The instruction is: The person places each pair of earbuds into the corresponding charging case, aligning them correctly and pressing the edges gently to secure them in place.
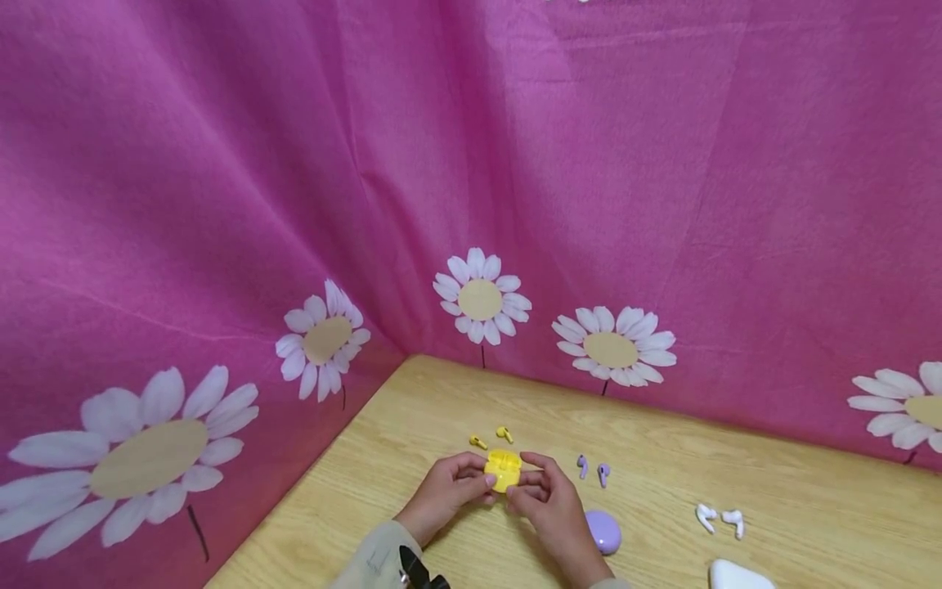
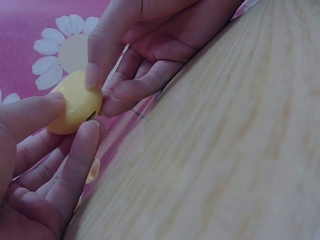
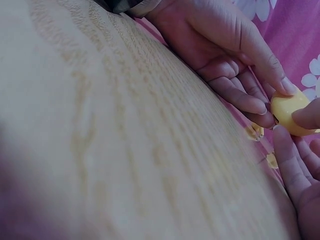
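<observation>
Both hands hold a small yellow earbud case (image 1: 504, 472) above the wooden table, its lid raised in the head view. My left hand (image 1: 450, 493) grips the left side of the case, thumb on its front. On the opposite side, my right hand (image 1: 548, 505) pinches it between thumb and fingers. Both wrist views show the thumbs on the smooth, rounded yellow shell (image 2: 75, 107), with fingertips behind and along its edge. Just beyond the case, two yellow earbuds, one left (image 1: 477, 442) and one right (image 1: 504, 434), lie on the table.
Two purple earbuds (image 1: 604, 474) lie right of the hands, and a round purple case (image 1: 603, 532) sits beside the right forearm. Farther right are white earbuds (image 1: 706, 518) and a white case (image 1: 739, 575). A pink daisy-print curtain (image 1: 625, 204) borders the wooden table (image 1: 662, 458).
</observation>
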A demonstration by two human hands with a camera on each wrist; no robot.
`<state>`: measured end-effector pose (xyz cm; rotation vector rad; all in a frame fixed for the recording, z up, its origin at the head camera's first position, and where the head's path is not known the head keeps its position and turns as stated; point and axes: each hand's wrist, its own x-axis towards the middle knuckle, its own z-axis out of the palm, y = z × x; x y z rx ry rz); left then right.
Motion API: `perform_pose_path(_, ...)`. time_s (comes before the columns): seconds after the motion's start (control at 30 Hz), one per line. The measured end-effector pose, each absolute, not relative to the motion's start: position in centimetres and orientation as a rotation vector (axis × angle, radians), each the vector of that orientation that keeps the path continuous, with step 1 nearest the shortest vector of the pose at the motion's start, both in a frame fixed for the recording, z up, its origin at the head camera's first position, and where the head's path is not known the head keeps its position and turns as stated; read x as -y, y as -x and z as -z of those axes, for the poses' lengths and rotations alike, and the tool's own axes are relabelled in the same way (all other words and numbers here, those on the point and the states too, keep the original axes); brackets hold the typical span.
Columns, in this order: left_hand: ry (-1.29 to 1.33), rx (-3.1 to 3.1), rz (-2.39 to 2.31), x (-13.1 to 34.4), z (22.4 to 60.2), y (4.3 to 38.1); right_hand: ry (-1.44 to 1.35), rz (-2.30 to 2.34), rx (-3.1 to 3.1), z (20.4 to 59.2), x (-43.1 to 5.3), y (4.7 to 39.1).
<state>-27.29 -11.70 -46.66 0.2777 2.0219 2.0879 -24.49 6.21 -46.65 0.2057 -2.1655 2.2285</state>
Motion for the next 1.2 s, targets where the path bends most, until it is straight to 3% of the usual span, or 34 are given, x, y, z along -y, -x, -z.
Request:
perform_pose_path(0.53,-0.324,-1.961,-2.189,11.6,47.2,27.4,-0.128,-2.194,2.145,46.2,-6.2,24.4)
perform_pose_path(1.2,-0.301,-1.812,-2.357,12.5,47.0,28.0,0.006,-1.506,2.343,47.2,-3.9,30.0)
